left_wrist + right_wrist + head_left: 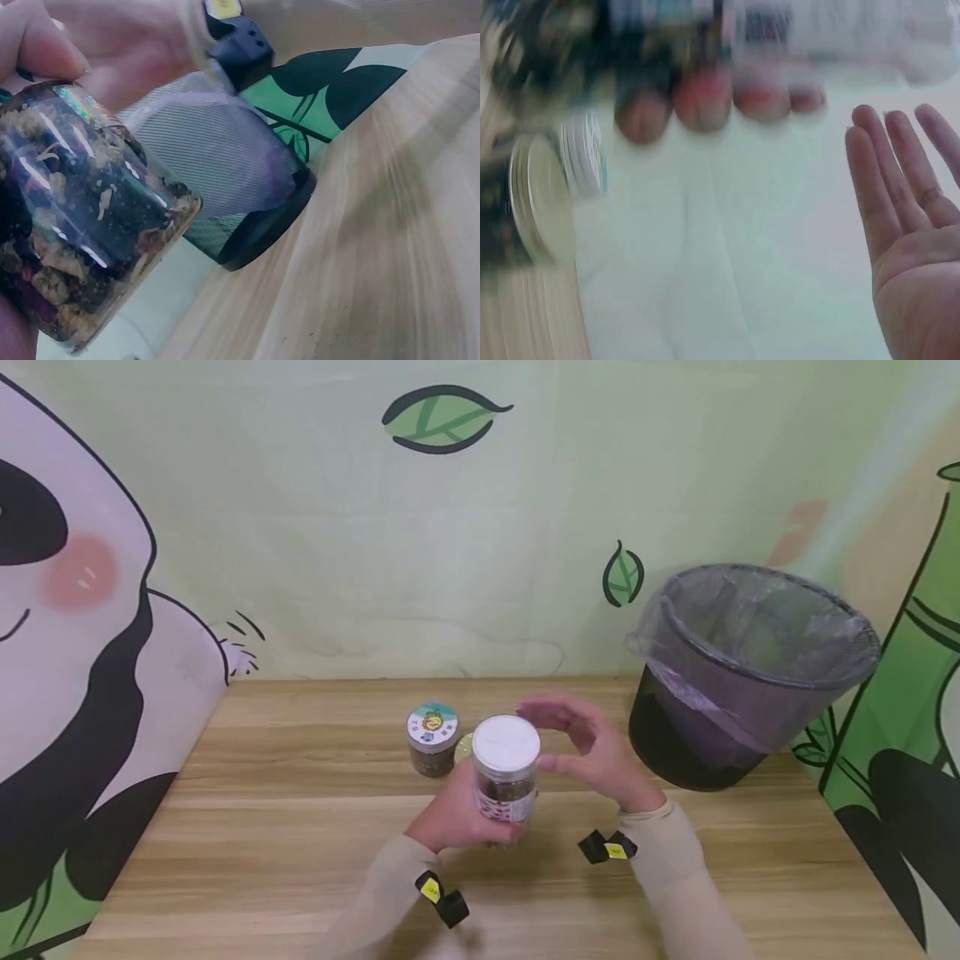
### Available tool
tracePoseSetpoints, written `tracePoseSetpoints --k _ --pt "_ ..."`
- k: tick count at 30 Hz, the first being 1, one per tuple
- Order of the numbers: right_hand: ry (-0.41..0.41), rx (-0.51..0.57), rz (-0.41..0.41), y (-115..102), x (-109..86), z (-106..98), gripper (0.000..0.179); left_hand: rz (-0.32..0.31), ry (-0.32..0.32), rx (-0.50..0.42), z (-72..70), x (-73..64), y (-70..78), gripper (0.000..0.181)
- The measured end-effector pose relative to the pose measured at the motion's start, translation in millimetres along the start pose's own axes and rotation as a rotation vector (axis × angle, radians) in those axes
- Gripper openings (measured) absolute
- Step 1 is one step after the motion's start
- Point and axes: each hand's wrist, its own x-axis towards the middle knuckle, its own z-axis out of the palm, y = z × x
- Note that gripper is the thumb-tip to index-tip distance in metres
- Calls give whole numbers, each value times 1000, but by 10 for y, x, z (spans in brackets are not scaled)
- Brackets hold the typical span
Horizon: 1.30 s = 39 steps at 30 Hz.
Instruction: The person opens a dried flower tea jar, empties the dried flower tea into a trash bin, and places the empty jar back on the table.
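Observation:
My left hand [456, 810] grips a clear jar with a white lid [506, 745], held upright over the table. Dark, mixed dried bits [94, 195] show through its wall in the left wrist view. Beside the lid, on the right, my right hand [592, 752] has its fingers spread and holds nothing. Seen in the right wrist view, the left fingertips [703, 101] curl round the blurred jar, with the right palm [919, 277] apart from it. Behind the left hand stand a jar with a printed white and teal lid [432, 727] and a partly hidden jar with a yellowish lid [463, 747].
A black bin [675, 735] lined with a clear plastic bag [750, 618] stands at the right rear of the wooden table [300, 852]. A printed cloth [315, 527] with a panda and leaves hangs behind. Each wrist carries a small black tracker [607, 847].

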Motion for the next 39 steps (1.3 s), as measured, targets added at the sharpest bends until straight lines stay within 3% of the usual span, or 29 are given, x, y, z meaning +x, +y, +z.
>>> tracePoseSetpoints --k 5,12,15,17,24,28,32,34,39 --pt "50 -109 -7 -35 -62 -64 45 12 9 41 -38 13 5 78" --pt "51 -589 -17 -230 -17 200 67 -2 12 46 -12 38 -34 76" --pt "43 -718 -14 -292 16 285 72 -7 5 45 5 43 -47 75" --pt "16 -723 -24 -308 26 290 73 -12 2 50 14 38 -55 74" --pt "-126 -573 6 -344 7 166 80 14 -20 55 44 23 -78 70" --pt "-105 -744 -3 -399 8 215 84 11 -17 75 43 25 -75 70" --pt "-93 -907 -43 -446 32 277 77 2 -21 90 39 27 -72 70" --pt "-109 -886 -44 -466 36 268 72 4 -35 70 43 30 -81 69" --pt "-195 -711 -13 -507 31 178 65 -10 -90 -6 47 20 -80 67"
